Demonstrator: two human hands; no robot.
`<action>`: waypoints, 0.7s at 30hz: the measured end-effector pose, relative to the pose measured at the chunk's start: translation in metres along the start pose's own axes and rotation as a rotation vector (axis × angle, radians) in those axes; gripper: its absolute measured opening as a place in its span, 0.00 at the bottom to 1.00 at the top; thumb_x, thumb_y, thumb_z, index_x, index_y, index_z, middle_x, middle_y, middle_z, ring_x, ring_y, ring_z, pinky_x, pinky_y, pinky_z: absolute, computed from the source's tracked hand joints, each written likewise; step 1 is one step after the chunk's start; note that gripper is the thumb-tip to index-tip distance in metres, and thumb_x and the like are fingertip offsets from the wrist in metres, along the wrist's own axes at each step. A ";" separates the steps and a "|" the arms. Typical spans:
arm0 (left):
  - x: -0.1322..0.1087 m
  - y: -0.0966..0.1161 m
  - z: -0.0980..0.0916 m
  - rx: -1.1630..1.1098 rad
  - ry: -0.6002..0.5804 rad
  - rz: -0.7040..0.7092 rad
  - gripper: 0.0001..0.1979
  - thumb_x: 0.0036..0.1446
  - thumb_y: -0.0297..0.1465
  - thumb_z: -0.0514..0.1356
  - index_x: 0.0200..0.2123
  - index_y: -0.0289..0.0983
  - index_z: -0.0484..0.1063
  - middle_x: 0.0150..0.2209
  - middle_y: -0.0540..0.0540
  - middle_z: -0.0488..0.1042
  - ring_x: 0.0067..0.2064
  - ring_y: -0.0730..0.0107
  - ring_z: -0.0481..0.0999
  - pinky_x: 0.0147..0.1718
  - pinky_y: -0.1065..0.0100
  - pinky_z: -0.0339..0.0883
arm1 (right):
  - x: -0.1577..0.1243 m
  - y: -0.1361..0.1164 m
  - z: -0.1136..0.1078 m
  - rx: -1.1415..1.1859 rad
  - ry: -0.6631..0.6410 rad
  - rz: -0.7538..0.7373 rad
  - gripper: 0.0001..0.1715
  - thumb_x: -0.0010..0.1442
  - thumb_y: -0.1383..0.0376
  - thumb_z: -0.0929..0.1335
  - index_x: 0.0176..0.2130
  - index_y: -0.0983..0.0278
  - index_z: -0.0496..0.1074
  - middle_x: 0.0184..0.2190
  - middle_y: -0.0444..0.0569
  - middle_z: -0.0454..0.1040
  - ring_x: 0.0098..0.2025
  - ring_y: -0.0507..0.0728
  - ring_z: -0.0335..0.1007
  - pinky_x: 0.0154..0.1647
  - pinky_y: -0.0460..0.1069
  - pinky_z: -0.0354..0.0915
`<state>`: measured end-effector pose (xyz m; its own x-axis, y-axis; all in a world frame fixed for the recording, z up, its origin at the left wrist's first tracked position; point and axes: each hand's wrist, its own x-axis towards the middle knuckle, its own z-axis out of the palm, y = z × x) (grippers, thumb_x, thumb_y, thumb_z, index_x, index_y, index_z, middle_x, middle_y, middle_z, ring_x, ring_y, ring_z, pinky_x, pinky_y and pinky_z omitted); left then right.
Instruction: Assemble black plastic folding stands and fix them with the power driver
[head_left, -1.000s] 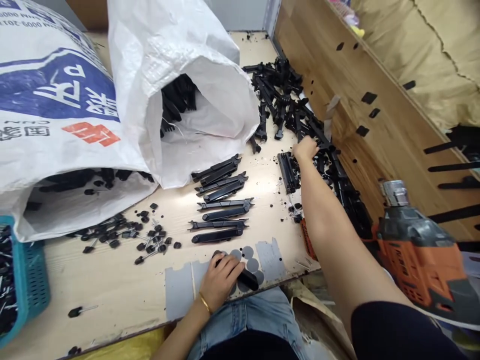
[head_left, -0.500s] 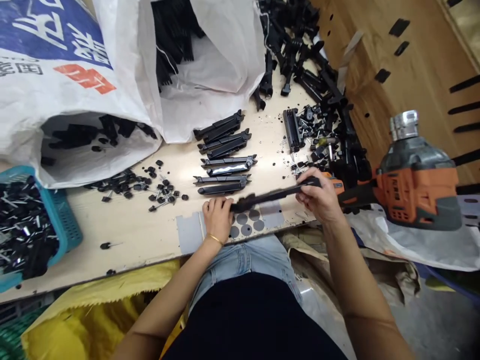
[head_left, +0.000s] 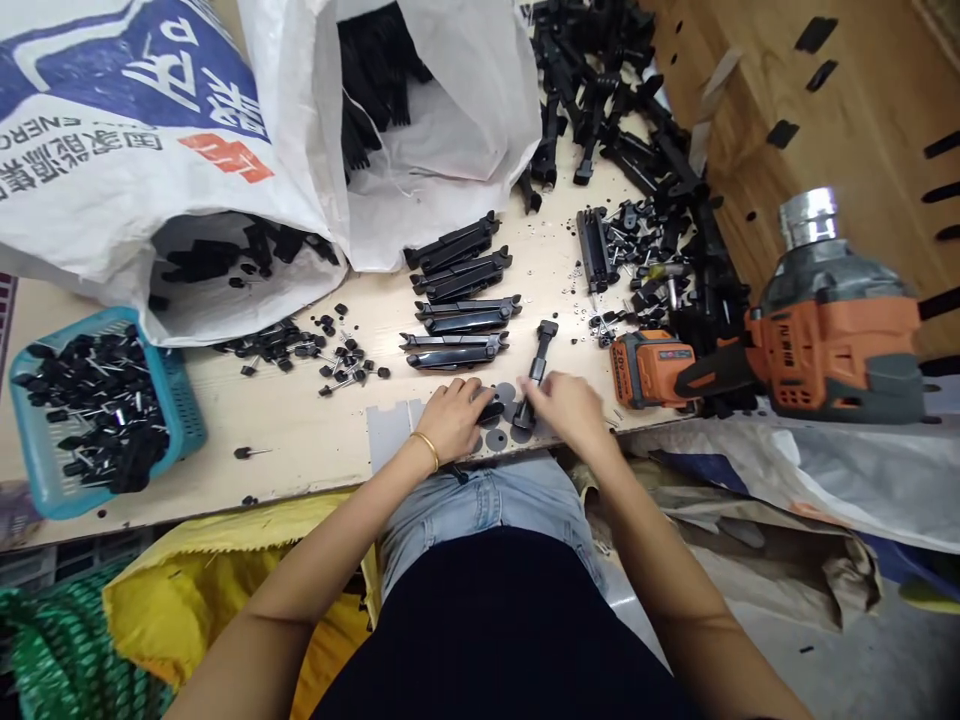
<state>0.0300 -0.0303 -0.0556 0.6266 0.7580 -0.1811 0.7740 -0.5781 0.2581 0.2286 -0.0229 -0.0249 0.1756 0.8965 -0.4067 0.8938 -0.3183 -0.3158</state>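
My right hand point(head_left: 574, 412) has its thumb and fingers closed on the lower part of a black plastic bar point(head_left: 541, 350), which has a wider block at each end. The bar points away from me at the table's front edge. My left hand point(head_left: 450, 415) is bent over another black plastic part point(head_left: 491, 411), whose end sticks out past the fingertips; the palm hides most of it. Under both hands lies a grey patch with dark round discs point(head_left: 496, 439). Beyond the left hand, several black bracket-like parts point(head_left: 457, 350) lie in a stacked row.
An orange cordless power tool point(head_left: 832, 340) stands at right, near piled black parts point(head_left: 600, 110) and small hardware point(head_left: 637, 250). White sacks point(head_left: 300, 130) lie at the back. A blue basket point(head_left: 184, 410) holds black-headed screws; loose screws point(head_left: 345, 360) lie beside it.
A long black bar was stretched between both hands; now each hand is at a separate-looking black piece. My right hand has come left, closer to the left hand. The view has shifted slightly.
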 end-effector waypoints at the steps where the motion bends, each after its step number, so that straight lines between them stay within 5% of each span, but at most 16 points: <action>1: 0.001 0.000 0.002 -0.010 -0.001 0.018 0.28 0.50 0.28 0.62 0.56 0.36 0.63 0.53 0.37 0.67 0.51 0.53 0.67 0.46 0.57 0.65 | -0.002 -0.002 0.010 0.031 -0.043 -0.006 0.21 0.57 0.49 0.62 0.28 0.64 0.70 0.27 0.59 0.74 0.33 0.65 0.71 0.34 0.54 0.63; 3: 0.001 -0.004 0.007 -0.040 0.015 0.017 0.26 0.52 0.29 0.62 0.55 0.37 0.64 0.52 0.38 0.67 0.50 0.54 0.68 0.45 0.57 0.67 | -0.001 -0.002 0.027 0.211 -0.067 -0.040 0.17 0.54 0.52 0.64 0.28 0.64 0.69 0.26 0.55 0.74 0.33 0.62 0.71 0.33 0.53 0.62; 6: -0.003 -0.010 0.017 -0.162 0.117 -0.030 0.20 0.55 0.30 0.62 0.52 0.37 0.67 0.49 0.40 0.70 0.48 0.59 0.71 0.46 0.60 0.68 | 0.000 0.001 0.040 0.785 -0.119 -0.042 0.14 0.50 0.54 0.65 0.26 0.63 0.67 0.24 0.46 0.71 0.29 0.56 0.67 0.31 0.49 0.62; 10: -0.014 0.001 0.022 -0.491 0.315 -0.182 0.12 0.60 0.30 0.58 0.47 0.36 0.68 0.40 0.44 0.76 0.40 0.65 0.76 0.40 0.67 0.70 | -0.009 -0.010 0.039 1.378 -0.146 0.031 0.10 0.45 0.59 0.68 0.26 0.63 0.66 0.34 0.46 0.75 0.35 0.54 0.70 0.38 0.48 0.66; 14: -0.021 0.029 0.015 -0.692 0.322 -0.316 0.07 0.59 0.29 0.59 0.41 0.36 0.70 0.29 0.50 0.76 0.28 0.70 0.76 0.29 0.71 0.68 | -0.019 -0.035 0.034 1.437 -0.209 0.041 0.09 0.47 0.59 0.66 0.25 0.63 0.68 0.35 0.48 0.77 0.39 0.55 0.72 0.41 0.49 0.67; 21: -0.025 0.046 0.002 -0.697 0.360 -0.411 0.11 0.57 0.26 0.59 0.45 0.34 0.67 0.37 0.44 0.77 0.38 0.65 0.78 0.37 0.68 0.70 | -0.025 -0.047 0.022 1.432 -0.174 0.049 0.10 0.48 0.59 0.65 0.22 0.62 0.63 0.27 0.47 0.77 0.33 0.54 0.71 0.29 0.46 0.63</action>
<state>0.0500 -0.0764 -0.0410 0.1534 0.9823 -0.1072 0.6265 -0.0128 0.7793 0.1732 -0.0370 -0.0193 0.0488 0.8611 -0.5062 -0.3034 -0.4701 -0.8289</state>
